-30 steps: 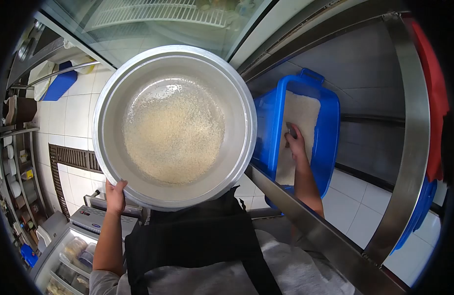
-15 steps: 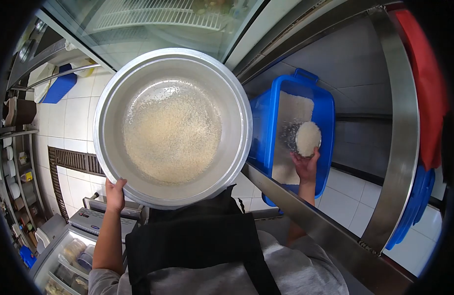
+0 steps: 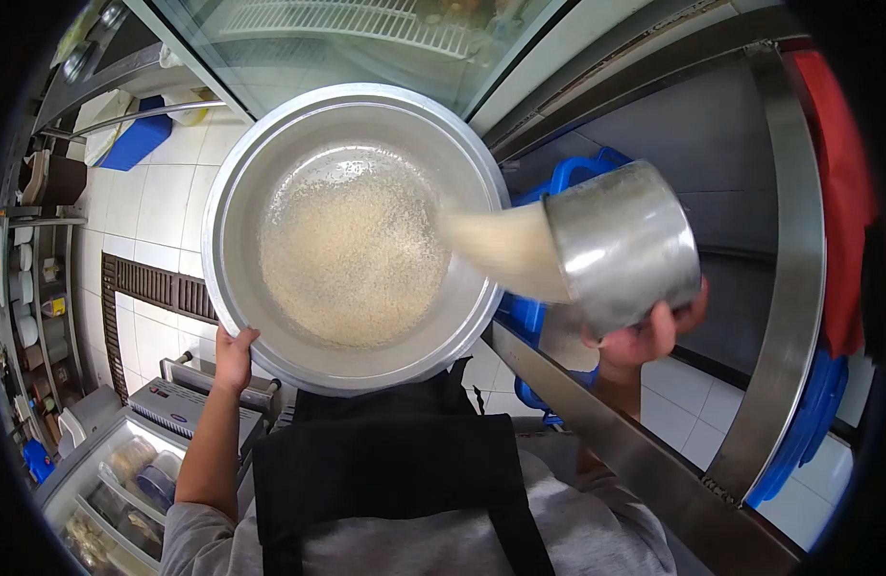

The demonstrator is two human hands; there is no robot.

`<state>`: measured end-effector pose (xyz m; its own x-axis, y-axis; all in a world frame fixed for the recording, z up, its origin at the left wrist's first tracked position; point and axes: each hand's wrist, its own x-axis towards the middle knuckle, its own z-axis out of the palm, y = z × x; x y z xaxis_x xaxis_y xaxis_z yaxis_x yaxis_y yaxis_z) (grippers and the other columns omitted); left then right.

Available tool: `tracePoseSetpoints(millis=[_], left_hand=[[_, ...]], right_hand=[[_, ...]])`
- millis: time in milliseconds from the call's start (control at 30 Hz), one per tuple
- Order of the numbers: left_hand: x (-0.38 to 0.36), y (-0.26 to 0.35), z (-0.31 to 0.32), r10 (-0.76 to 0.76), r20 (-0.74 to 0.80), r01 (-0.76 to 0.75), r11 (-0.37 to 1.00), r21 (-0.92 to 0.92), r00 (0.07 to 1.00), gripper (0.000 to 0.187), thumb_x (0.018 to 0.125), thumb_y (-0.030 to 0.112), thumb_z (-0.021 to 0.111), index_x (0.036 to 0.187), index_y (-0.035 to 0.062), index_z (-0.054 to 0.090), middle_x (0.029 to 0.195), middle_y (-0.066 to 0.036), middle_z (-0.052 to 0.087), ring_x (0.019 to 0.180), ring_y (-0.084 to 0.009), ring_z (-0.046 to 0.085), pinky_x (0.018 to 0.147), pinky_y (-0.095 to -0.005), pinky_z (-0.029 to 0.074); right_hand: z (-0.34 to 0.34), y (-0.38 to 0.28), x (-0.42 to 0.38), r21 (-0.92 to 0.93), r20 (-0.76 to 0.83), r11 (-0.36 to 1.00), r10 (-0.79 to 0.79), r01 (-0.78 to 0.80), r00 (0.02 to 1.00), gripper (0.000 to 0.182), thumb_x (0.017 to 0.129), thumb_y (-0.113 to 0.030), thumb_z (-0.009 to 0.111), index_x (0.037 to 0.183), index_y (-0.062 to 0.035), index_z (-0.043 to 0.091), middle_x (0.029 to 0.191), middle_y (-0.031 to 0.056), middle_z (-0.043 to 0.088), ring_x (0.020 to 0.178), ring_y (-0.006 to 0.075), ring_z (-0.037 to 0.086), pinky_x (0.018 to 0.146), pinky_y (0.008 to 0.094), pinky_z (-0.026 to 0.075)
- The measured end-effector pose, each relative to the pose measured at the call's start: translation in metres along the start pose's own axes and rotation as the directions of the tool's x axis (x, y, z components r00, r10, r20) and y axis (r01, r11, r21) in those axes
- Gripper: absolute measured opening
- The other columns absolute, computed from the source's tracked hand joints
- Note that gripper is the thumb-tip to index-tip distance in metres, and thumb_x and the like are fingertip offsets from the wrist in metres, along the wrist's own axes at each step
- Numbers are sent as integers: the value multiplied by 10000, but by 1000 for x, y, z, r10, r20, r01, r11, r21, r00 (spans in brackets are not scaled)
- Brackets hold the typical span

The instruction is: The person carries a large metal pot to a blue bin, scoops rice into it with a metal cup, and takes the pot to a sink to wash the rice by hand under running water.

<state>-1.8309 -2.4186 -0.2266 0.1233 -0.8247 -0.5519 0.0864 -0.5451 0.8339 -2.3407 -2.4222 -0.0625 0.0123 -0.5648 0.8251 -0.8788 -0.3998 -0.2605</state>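
A large round metal pot [image 3: 234, 240] fills the middle of the view, with white rice [image 3: 352, 264] spread over its bottom. My left hand [image 3: 235, 359] grips the pot's rim at the lower left. My right hand [image 3: 649, 331] is closed around a metal cup [image 3: 625, 250], tipped sideways toward the pot. A stream of rice, smeared by motion, leaves the cup's mouth and passes over the pot's right rim. Behind and below the cup is a blue bin [image 3: 527, 317], partly hidden, with some rice [image 3: 570, 341] showing inside.
A steel frame rail [image 3: 654, 451] runs diagonally between my body and the bin. Ahead stands a glass-fronted cabinet [image 3: 337, 58] with a wire rack. A red cloth-like thing [image 3: 832, 192] and a blue lid [image 3: 798, 432] are at the right. Food containers [image 3: 126, 480] sit at lower left.
My right hand has lifted the rice-filled cup out of the blue bin and tilted it leftward, so rice now pours into the pot. My left hand stays on the rim.
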Motion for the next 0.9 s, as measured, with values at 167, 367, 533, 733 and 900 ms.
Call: tracePoseSetpoints(millis=[167,367,533,733,900], left_hand=[[-2,-2,2,11,32,-11,1000,-15,999,448,752,-19,528,1197,22,493,1070,-95,601,973,-207,581,895,-342,453],[-4,1,3,-6,3,6,1000,-24,1000,463,759,-34,537,1216,19,487,1094,-76,603,988,-187,576,887,-322,451],[-4,1,4,-6,8,6,1000,-11,1000,457,760,-22,545,1212,19,491,1088,-74,603,984,-188,575,891,-323,447],[0,0,3,-32,11,33,999,-28,999,485,756,-19,535,1234,30,471,1095,-82,591,994,-194,567,902,-329,443],[1,-5,-4,-33,32,33,999,8,999,529,755,-22,516,1273,43,436,1125,-92,574,1015,-209,561,916,-337,443]], right_hand=[[-25,31,-26,494,-167,853,282,-167,945,886,718,-584,707,1353,-113,307,1361,188,298,1265,365,388,1005,509,427],[-19,129,-91,-575,-37,753,367,-320,930,773,604,-197,871,1274,-177,486,1347,237,280,1277,434,323,1031,506,358],[26,158,-232,-821,171,436,805,-370,568,766,624,-150,834,1306,-244,499,1368,240,329,1256,406,345,1005,449,368],[32,138,-238,62,364,-30,932,-998,-6,565,779,-77,654,1314,-93,472,1177,128,535,1080,234,540,889,337,448],[-17,123,-257,481,555,-221,826,-848,100,508,867,-203,580,1337,-75,438,1266,114,514,1141,262,512,934,365,431]])
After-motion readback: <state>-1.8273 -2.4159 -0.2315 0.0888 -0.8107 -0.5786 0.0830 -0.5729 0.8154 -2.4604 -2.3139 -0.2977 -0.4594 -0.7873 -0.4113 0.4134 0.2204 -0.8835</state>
